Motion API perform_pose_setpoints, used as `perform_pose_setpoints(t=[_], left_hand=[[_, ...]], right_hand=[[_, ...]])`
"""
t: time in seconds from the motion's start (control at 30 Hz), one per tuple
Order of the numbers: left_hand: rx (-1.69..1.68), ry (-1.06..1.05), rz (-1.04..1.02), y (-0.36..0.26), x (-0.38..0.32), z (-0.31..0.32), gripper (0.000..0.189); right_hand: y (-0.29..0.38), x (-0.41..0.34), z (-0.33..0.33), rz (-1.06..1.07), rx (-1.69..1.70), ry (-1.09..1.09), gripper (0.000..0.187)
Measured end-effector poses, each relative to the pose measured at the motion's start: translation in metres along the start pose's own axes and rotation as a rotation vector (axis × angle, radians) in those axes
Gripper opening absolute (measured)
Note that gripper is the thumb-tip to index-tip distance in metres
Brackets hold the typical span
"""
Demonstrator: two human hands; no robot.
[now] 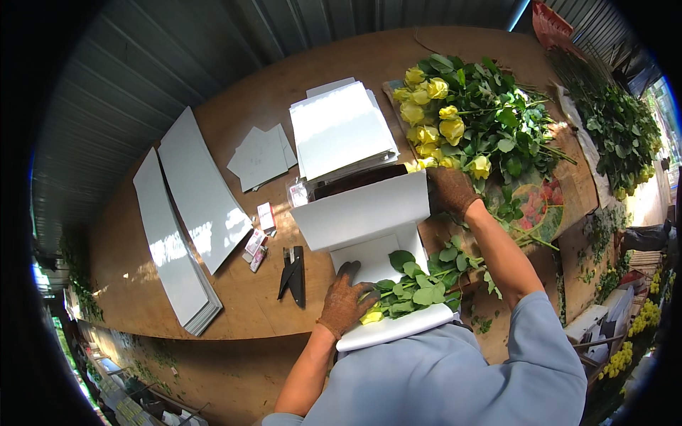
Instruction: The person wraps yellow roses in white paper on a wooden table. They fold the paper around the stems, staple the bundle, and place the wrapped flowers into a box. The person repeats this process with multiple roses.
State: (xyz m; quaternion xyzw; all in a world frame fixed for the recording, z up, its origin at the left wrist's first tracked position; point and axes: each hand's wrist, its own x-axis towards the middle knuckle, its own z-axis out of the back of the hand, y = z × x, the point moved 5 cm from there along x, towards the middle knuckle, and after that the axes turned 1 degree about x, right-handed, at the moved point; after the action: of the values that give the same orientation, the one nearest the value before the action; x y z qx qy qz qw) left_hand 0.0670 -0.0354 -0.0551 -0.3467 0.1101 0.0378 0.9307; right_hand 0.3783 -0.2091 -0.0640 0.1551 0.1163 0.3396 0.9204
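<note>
My left hand (pixel 349 303), in a brown-and-dark work glove, rests over a yellow rose head (pixel 371 317) near the table's front edge. That rose's leafy stems (pixel 421 290) lie on white paper (pixel 394 330) against my body. My gloved right hand (pixel 453 191) is at the right end of a raised white cardboard flap (pixel 367 205), beside the rose pile; its fingertips are hidden. Behind it lie many yellow roses (pixel 426 133) with green leaves. A stack of white sheets (pixel 341 130) stands behind the flap.
A black stapler (pixel 293 277) and small boxes (pixel 265 216) lie left of the white paper. Long white cardboard sheets (pixel 205 197) and smaller pieces (pixel 261 157) cover the left of the wooden table (pixel 256 314). Another leafy bundle (pixel 613 122) lies at the far right, near a metal wall (pixel 213 48).
</note>
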Motion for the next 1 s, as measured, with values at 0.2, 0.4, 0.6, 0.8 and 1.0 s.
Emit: perform_pose_setpoints(t=[0.2,0.4,0.6,0.8,1.0], left_hand=[[-0.07,-0.081,0.003,0.006,-0.004,-0.009,0.033],[-0.061,-0.17,-0.038,0.011,-0.007,-0.015,0.032],[-0.09,-0.214,-0.031,0.018,-0.006,-0.018,0.043],[-0.292,-0.337,0.136,0.019,-0.011,-0.013,0.09],[-0.078,-0.219,0.057,0.014,-0.008,-0.015,0.076]], right_hand=[[0.041,-0.078,0.155,0.307,0.127,-0.172,0.05],[0.099,-0.136,0.19,0.428,0.028,-0.16,0.054],[0.168,-0.131,0.06,0.594,0.088,0.243,0.07],[0.152,-0.118,-0.06,0.673,0.032,0.325,0.058],[0.148,-0.122,-0.073,0.67,-0.035,0.271,0.032]])
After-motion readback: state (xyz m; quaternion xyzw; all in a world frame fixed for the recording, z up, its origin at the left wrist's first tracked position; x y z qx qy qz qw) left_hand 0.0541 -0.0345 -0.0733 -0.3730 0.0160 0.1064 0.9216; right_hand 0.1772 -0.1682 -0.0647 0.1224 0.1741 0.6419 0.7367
